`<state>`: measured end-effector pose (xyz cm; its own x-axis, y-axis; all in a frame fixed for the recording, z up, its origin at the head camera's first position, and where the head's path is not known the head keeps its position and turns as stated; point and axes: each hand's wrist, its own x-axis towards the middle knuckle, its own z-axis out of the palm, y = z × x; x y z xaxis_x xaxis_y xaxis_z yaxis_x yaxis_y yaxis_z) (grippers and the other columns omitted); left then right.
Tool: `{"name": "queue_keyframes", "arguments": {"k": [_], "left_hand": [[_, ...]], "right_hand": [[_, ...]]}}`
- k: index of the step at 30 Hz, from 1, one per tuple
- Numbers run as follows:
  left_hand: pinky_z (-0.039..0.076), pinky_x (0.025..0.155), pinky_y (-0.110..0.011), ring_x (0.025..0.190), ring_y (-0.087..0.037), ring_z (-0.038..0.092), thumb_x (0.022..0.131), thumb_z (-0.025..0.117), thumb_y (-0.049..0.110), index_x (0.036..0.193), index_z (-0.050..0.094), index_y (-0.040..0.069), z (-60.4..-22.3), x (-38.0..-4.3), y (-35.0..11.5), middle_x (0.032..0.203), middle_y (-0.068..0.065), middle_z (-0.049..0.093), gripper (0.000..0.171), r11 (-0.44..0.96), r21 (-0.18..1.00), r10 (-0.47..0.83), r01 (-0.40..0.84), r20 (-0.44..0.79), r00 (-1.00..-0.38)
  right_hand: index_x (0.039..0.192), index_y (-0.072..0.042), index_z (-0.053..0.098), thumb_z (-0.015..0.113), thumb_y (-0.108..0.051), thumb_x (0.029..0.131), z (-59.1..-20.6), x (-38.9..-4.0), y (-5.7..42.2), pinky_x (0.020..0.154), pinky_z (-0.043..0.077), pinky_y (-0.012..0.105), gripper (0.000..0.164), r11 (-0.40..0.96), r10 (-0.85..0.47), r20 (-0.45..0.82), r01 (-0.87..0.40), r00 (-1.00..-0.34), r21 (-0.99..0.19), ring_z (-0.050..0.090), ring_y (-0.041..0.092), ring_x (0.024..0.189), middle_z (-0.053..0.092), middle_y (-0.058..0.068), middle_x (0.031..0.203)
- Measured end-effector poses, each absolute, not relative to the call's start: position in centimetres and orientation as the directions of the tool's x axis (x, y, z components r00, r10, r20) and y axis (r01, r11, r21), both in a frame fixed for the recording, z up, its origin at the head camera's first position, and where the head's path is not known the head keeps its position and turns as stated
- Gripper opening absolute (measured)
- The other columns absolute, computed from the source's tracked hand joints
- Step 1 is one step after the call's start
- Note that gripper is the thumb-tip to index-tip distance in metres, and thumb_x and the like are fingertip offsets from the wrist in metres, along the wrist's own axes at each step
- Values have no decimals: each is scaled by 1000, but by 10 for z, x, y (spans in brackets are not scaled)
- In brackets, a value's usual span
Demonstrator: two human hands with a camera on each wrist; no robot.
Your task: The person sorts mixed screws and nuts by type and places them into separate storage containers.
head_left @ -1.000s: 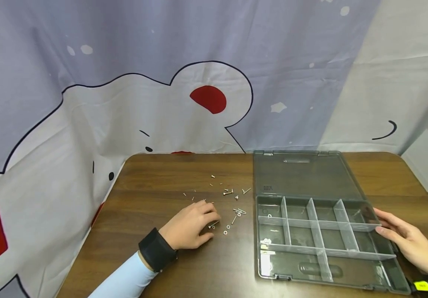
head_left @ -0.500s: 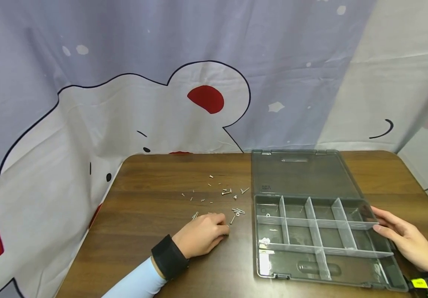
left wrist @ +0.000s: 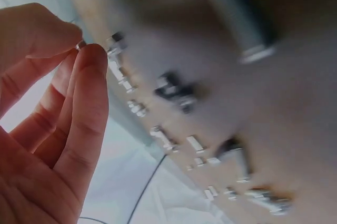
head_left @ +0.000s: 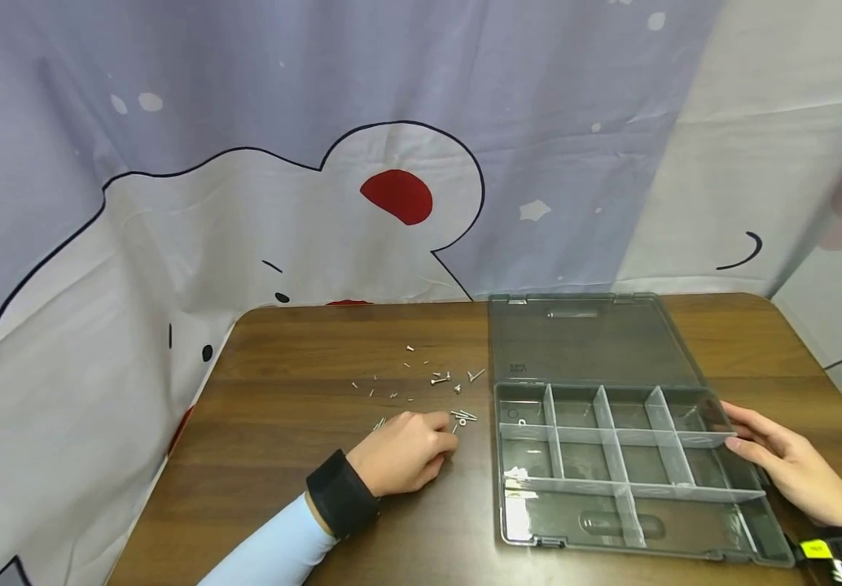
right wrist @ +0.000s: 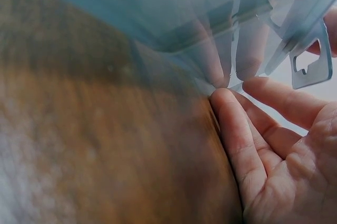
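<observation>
My left hand (head_left: 408, 452) is low over the table, thumb and index finger pinching a small shiny metal piece, seemingly a nut (left wrist: 80, 45). Around it lie loose screws (head_left: 465, 415), with another nut (head_left: 462, 422) beside them. On the right stands a grey see-through compartment box (head_left: 589, 488), its lid (head_left: 575, 342) folded back flat. One nut (head_left: 522, 422) sits in its rear left compartment. My right hand (head_left: 795, 464) holds the box's right edge, thumb over the rim and fingers against the outer wall. In the right wrist view, the fingertips (right wrist: 224, 95) touch the clear plastic.
Further screws (head_left: 440, 379) and tiny pieces are scattered toward the back of the wooden table (head_left: 282, 391). Behind the table hangs a patterned curtain (head_left: 245, 220). Thin dividers (head_left: 615, 456) split the box into several compartments.
My left hand has moved right across the table, and its fingers have closed in a pinch over where the loose nuts lay. The right hand stays on the box; the view has shifted slightly.
</observation>
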<state>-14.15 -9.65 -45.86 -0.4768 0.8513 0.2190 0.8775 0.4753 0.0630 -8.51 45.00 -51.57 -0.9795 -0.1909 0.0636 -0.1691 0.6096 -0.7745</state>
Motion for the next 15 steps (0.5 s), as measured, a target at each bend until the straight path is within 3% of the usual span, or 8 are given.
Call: {"name": "queue_keyframes", "arguments": {"k": [6, 15], "left_hand": [[42, 60, -13, 65, -1, 48, 81, 70, 3, 80, 65, 19, -443, -154, -82, 81, 7, 49, 17, 431, 81, 849, 899, 301, -435], [47, 62, -16, 68, -3, 55, 82, 67, 1, 85, 71, 18, -419, -167, -49, 88, 5, 58, 18, 390, 88, 862, 916, 314, -397]], "right_hand": [[157, 8, 30, 49, -15, 109, -512, -86, 450, 81, 37, -2, 56, 646, -167, 16, -122, -986, -753, 32, -34, 113, 31, -41, 139], [155, 7, 36, 53, -8, 107, -512, -85, 447, 81, 43, 3, 53, 608, -171, 76, -166, -982, -776, 45, -27, 112, 36, -45, 131]]}}
